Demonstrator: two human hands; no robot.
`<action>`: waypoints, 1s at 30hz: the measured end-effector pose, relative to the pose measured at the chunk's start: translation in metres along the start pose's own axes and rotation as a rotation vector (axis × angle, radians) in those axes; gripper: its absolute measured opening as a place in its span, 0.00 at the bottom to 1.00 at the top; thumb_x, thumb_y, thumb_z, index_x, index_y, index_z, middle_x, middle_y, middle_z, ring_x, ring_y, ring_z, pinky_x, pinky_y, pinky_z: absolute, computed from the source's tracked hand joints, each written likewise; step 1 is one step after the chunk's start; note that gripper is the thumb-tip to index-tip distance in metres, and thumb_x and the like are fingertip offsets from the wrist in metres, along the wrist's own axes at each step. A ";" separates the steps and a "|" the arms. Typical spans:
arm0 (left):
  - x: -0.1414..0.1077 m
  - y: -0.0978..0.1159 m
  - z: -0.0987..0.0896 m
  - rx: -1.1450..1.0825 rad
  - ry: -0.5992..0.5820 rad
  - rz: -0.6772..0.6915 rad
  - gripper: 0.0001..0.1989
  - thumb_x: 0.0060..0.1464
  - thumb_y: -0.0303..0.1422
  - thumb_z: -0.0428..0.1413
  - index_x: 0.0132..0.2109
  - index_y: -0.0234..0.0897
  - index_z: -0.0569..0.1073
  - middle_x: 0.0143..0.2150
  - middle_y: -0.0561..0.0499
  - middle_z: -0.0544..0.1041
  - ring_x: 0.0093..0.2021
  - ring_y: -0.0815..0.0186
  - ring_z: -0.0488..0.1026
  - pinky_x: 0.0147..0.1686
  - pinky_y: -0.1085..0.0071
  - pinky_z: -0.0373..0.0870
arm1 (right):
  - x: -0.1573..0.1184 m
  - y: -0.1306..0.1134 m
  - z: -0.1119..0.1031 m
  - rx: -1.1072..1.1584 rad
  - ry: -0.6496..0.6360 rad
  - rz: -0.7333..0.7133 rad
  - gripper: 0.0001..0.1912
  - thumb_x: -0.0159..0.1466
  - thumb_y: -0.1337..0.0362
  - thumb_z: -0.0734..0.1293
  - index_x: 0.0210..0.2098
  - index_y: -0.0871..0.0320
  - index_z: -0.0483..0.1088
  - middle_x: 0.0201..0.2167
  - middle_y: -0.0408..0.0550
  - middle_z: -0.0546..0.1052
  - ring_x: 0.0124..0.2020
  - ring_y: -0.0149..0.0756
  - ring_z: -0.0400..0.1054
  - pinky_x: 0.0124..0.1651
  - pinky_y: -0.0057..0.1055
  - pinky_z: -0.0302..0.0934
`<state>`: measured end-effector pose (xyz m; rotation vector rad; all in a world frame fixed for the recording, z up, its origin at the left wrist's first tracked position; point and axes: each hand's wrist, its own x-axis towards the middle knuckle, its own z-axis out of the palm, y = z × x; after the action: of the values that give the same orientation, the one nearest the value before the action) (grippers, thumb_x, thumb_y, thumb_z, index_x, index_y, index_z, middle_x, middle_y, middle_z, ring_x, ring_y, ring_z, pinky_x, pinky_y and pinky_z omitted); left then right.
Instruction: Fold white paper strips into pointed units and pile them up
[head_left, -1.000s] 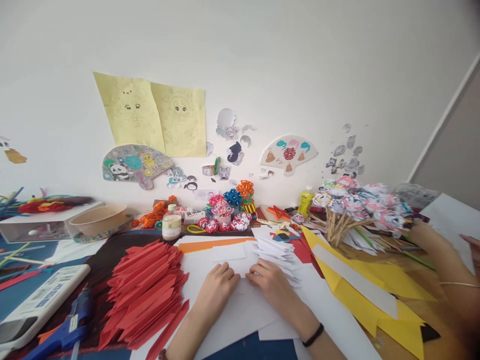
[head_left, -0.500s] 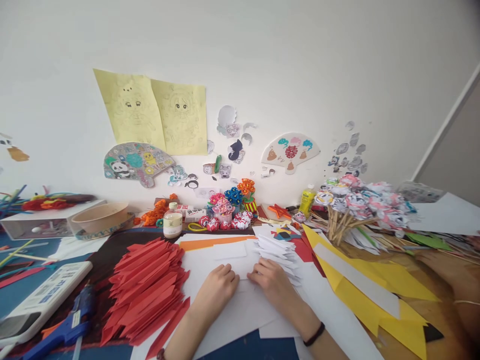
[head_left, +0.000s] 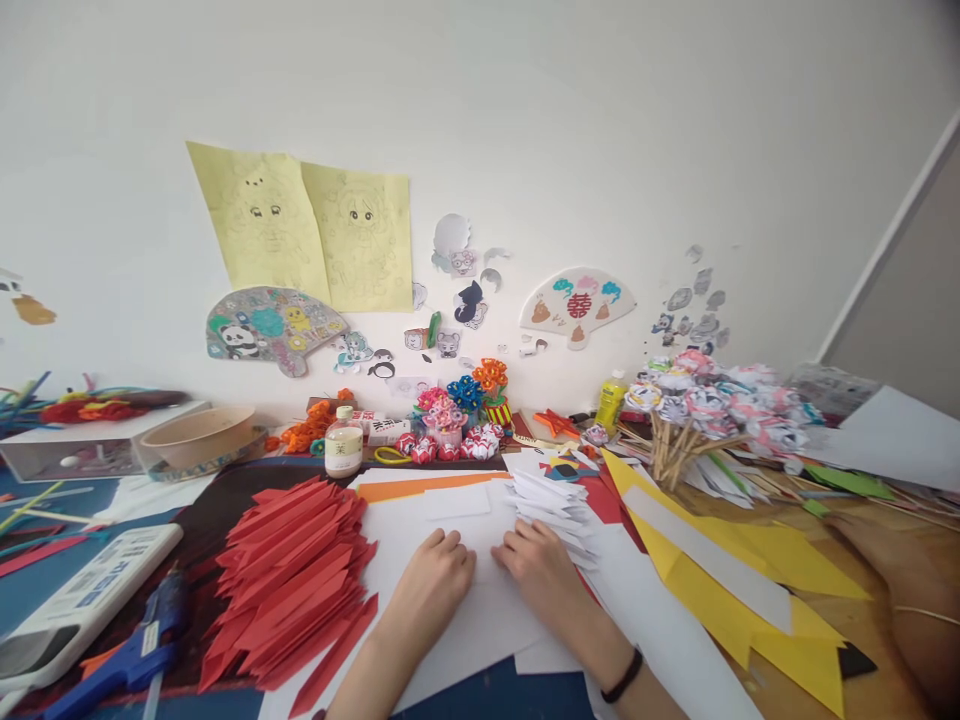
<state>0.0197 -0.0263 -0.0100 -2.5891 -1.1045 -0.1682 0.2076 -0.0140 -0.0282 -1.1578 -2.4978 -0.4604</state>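
Observation:
White sheets (head_left: 480, 635) lie in front of me, and both my hands rest over them. My left hand (head_left: 439, 572) has its fingers curled down on a piece of white paper. Facing it, a short gap away, my right hand (head_left: 536, 562) pinches down at the same paper, close beside a pile of folded white strips (head_left: 556, 505). A small white rectangle (head_left: 459, 501) lies just beyond my fingers. To the left is a tall heap of folded red papers (head_left: 292, 580).
Yellow sheets (head_left: 739, 590) lie on the right, near another person's arm (head_left: 900, 590). Paper flowers on sticks (head_left: 705, 405) stand behind them. A bottle (head_left: 343, 445) is at the back. On the left are a blue glue gun (head_left: 146, 640) and a white power strip (head_left: 90, 600).
My hands stay in nearly the same place, with a slight shift of the fingers. The view has moved a little. At the right, the other person's arm has moved slightly.

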 end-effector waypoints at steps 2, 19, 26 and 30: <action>0.000 0.001 0.001 -0.005 -0.010 -0.022 0.07 0.58 0.21 0.48 0.34 0.34 0.69 0.29 0.47 0.73 0.34 0.60 0.67 0.34 0.65 0.58 | -0.001 -0.001 0.001 -0.022 0.005 -0.003 0.07 0.64 0.72 0.64 0.30 0.57 0.70 0.27 0.44 0.72 0.33 0.38 0.64 0.34 0.35 0.49; 0.000 0.005 -0.010 -0.106 -0.126 -0.169 0.17 0.45 0.17 0.48 0.41 0.37 0.70 0.35 0.48 0.76 0.31 0.61 0.73 0.37 0.62 0.61 | 0.001 -0.005 -0.004 0.036 -0.035 0.007 0.10 0.63 0.75 0.63 0.38 0.55 0.70 0.32 0.44 0.73 0.36 0.38 0.64 0.37 0.34 0.51; 0.002 0.004 -0.007 -0.187 -0.116 -0.276 0.16 0.49 0.19 0.46 0.38 0.40 0.73 0.35 0.48 0.75 0.31 0.62 0.73 0.34 0.66 0.60 | 0.003 -0.008 -0.010 0.110 -0.103 0.115 0.13 0.62 0.77 0.61 0.34 0.54 0.72 0.31 0.43 0.72 0.36 0.37 0.62 0.35 0.33 0.48; 0.000 -0.001 0.001 -0.350 0.032 -0.430 0.14 0.57 0.26 0.45 0.45 0.45 0.72 0.38 0.51 0.75 0.35 0.62 0.73 0.34 0.68 0.59 | 0.001 -0.007 -0.010 0.153 -0.107 0.160 0.16 0.60 0.78 0.60 0.35 0.53 0.73 0.31 0.43 0.72 0.35 0.36 0.62 0.35 0.32 0.48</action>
<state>0.0191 -0.0254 -0.0108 -2.5784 -1.7429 -0.5428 0.2033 -0.0219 -0.0195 -1.3382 -2.4541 -0.1653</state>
